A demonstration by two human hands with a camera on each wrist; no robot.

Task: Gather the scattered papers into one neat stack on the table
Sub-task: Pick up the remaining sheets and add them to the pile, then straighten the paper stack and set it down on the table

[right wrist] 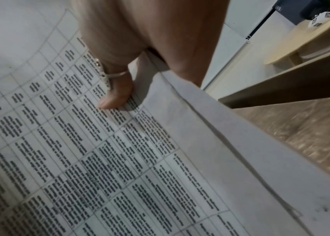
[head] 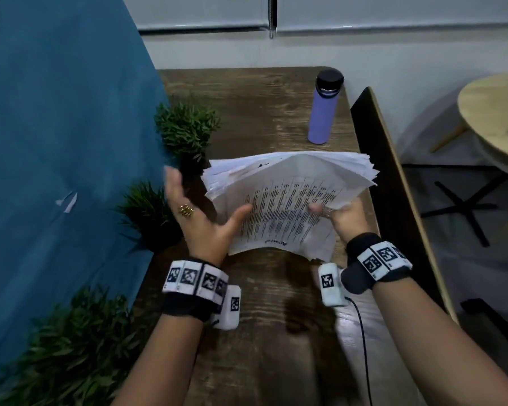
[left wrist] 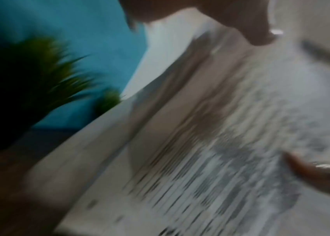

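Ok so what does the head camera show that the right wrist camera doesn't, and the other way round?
Only the head view shows the left hand open beside the paper stack, the purple bottle, the potted plants and the blue cloth. Only the right wrist view shows the top sheet's printed grid close up and the right thumb pressing on it. Both show the papers, the right hand gripping them, the wooden table and the round table.
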